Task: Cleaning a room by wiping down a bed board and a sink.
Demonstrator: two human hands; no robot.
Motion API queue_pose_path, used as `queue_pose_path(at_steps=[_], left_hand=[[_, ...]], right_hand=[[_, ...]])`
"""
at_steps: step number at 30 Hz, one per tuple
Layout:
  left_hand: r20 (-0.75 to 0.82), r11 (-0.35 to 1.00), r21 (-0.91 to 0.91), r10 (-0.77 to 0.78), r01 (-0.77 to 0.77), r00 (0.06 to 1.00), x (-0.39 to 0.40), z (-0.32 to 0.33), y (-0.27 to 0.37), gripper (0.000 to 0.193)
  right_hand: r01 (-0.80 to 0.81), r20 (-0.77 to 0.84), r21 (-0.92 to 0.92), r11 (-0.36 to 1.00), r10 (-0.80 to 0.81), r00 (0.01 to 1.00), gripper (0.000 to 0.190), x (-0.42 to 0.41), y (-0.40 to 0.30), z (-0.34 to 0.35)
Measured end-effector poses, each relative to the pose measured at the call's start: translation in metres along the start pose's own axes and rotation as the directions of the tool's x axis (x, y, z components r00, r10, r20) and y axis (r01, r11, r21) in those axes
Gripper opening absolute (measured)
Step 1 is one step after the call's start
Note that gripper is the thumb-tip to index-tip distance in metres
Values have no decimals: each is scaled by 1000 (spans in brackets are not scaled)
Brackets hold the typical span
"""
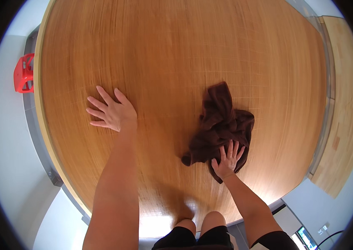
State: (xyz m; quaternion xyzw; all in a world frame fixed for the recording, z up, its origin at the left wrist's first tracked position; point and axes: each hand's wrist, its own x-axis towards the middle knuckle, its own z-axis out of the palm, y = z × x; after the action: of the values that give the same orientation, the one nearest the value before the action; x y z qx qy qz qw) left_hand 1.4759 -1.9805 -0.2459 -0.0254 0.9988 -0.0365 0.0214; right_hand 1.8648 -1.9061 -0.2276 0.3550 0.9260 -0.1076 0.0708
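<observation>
A wide wood-grain surface (pixel 164 78) fills most of the head view, with my knees at its near edge. Flat on it at the left lies my left hand (pixel 112 112), fingers spread, holding nothing. To the right, a crumpled dark brown cloth (pixel 220 125) rests on the wood. My right hand (pixel 228 159) presses palm down on the cloth's near part, its fingers spread over the fabric. What lies under that palm is hidden.
Beyond the left edge stands a red plastic stool (pixel 23 73) by a pale wall. A lighter wooden board or bench (pixel 342 103) runs along the right side, past a raised rim. Bright light reflects off the wood near my knees.
</observation>
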Motion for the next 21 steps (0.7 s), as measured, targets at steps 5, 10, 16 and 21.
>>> queue_pose_path(at_steps=[5,10,16,21], left_hand=[[47,998,50,-35,32,998,0,-5,6,59],[18,991,127,-29,27,999,8,-1,-5,59],[46,989,140,-47,40,998,1,2,0,58],[73,988,148,-64,52,995,3,-2,-1,58]], right_hand=[[25,41,21,999,-26,999,54,13,-12,1],[172,131,5,985,-171,976,53,172,-87,-29],[311,-24,-71,948,-313,950,62,360,-101,-60],[195,-138,-161,967,-218,966,61,509,-118,-70]])
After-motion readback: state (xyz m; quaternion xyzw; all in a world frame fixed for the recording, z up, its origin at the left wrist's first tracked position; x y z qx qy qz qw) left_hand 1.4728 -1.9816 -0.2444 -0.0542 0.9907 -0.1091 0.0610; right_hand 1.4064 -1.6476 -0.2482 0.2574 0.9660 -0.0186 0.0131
